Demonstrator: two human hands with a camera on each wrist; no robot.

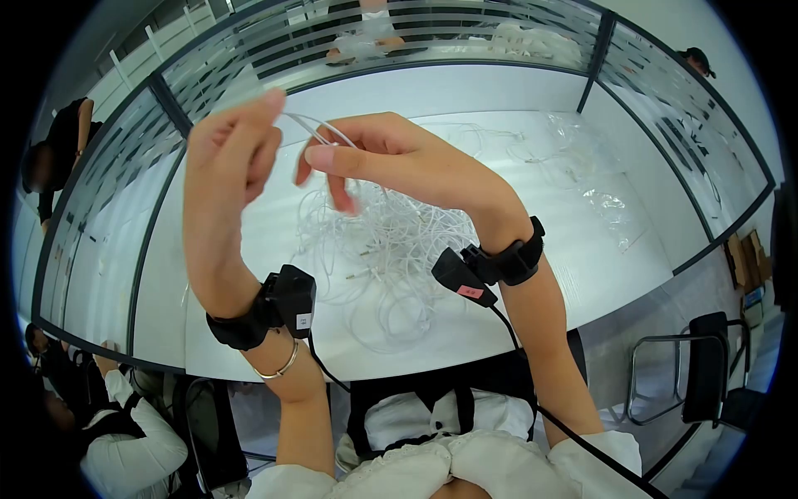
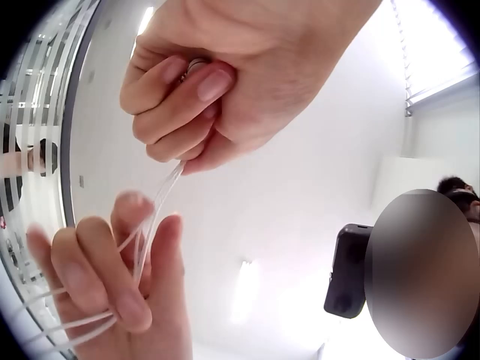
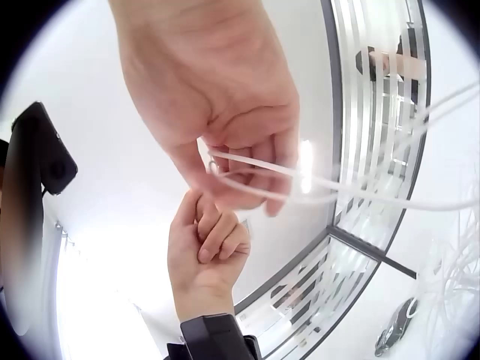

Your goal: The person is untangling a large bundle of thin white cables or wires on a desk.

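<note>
My left hand [image 1: 229,158] is raised at the left of the head view, fingers curled tightly into the palm. It grips a thin white cable [image 2: 171,180], which leaves the fist by the thumb side. A small metal end shows between its fingers in the left wrist view. My right hand [image 1: 407,158] is up beside it, fingers bent, with strands of the same cable [image 3: 307,178] running between thumb and fingers. Below both hands a tangled heap of white cables [image 1: 416,237] with small plugs lies on the white table [image 1: 573,283].
Clear plastic bags [image 1: 573,141] and loose cables lie at the table's back right. Glass partitions [image 1: 382,41] with dark frames surround the table. Other people sit or stand beyond. A black chair [image 1: 706,366] stands at right. Black cords run from both wrist cameras.
</note>
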